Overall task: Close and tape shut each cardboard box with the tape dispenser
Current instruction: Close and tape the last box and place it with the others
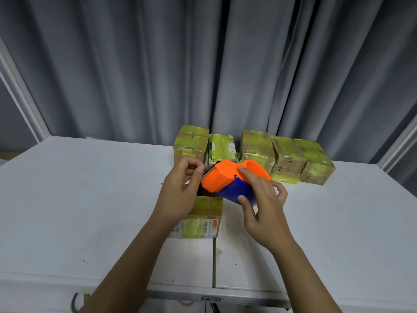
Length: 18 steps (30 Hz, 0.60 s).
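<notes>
Tape dispenser [228,180]: smooth orange-and-blue plastic, serrated edge at left, gripped by right hand [261,199] above near cardboard box [203,219], glossy yellow-taped. Left hand [182,188] pinched at the blade.

White table [90,211] before grey pleated curtain [135,64], white frame posts [20,91].

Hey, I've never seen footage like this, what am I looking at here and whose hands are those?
There is one picture, from a camera worn on a person's head, looking down at their own bare hands over a white table. The right hand grips an orange and blue tape dispenser. The left hand pinches at its toothed end, probably the tape's end. Below sits a cardboard box wrapped in yellowish tape. More taped boxes stand in a row before a grey curtain.
</notes>
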### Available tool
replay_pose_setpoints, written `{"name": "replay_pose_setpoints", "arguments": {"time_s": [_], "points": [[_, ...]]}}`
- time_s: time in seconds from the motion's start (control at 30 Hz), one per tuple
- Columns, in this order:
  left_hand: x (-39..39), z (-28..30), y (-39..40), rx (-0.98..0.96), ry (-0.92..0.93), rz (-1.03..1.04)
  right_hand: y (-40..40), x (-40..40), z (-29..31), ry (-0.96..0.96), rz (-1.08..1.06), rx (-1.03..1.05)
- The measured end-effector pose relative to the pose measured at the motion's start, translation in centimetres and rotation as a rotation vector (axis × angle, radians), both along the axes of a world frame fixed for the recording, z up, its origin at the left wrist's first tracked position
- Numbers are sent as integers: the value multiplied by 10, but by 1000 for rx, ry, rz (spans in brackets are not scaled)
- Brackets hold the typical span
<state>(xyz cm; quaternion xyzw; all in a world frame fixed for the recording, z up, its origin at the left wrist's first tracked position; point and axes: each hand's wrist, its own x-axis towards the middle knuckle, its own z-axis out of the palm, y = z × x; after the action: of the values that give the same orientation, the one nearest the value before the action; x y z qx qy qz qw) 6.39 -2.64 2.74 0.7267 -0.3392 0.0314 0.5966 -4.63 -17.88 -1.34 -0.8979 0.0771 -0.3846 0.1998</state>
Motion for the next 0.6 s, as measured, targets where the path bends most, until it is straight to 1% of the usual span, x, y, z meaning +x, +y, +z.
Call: {"name": "replay_pose_setpoints", "arguments": {"time_s": [0.13, 0.2, 0.3, 0.33, 0.47, 0.53, 0.6], "points": [[-2, 6, 0, -14, 2, 14, -1, -5, 11, -32, 6, -9], [-4, 7, 0, -24, 19, -9, -4, -9, 16, 2, 34, 7], [-5, 7, -2, -31, 94, -46, -5, -11, 16, 114, 68, 38], [-5, 7, -2, -34, 129, -55, -6, -10, 15, 121, 63, 39], [-6, 9, -4, -54, 262, -114, -10, -7, 13, 41, 34, 49], [-7, 9, -6, -68, 307, -130, -12, -9, 12, 48, 45, 76], [-8, 7, -8, -66, 309, -100, -13, -10, 11, 64, 64, 92]]}}
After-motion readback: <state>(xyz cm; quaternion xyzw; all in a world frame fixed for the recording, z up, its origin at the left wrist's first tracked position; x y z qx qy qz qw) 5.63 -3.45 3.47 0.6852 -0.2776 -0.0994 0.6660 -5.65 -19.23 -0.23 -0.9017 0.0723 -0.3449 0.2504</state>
